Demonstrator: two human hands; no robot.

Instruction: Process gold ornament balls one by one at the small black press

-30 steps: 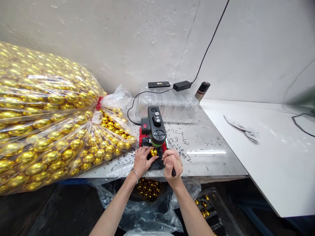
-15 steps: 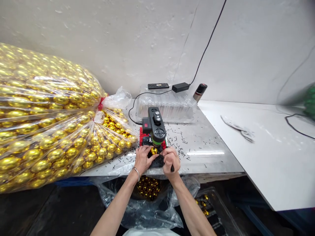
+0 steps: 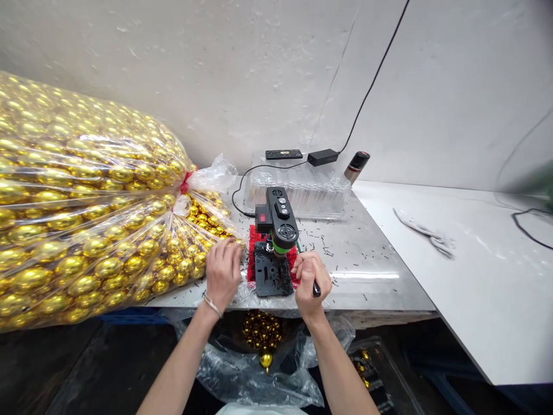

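Observation:
My left hand (image 3: 223, 272) is beside the open end of a clear plastic bag of shiny gold balls (image 3: 170, 262). Its fingers bend loosely over the balls; the fingertips are partly hidden. My right hand (image 3: 313, 281) is closed round a black-handled tool (image 3: 317, 289), whose working end I cannot make out. Between my hands stands a black device (image 3: 283, 222) with round grilles, a green ring and its head over a slotted black base plate (image 3: 273, 274). Under the plate lies a red mat (image 3: 252, 266). A single gold ball (image 3: 266, 360) shows below the table edge.
More gold balls fill a plastic-lined container (image 3: 261, 329) below the table. Behind the device are a clear plastic box (image 3: 298, 193), a power adapter (image 3: 323, 157) and a can (image 3: 358, 167). Small black scraps litter the metal tabletop (image 3: 367, 259). A pale glove-like item (image 3: 432, 237) lies right.
My left hand has left the gold ball at the device and moved left to the bag. The base plate is bare now, and a gold ball shows below. The right hand shifted slightly right.

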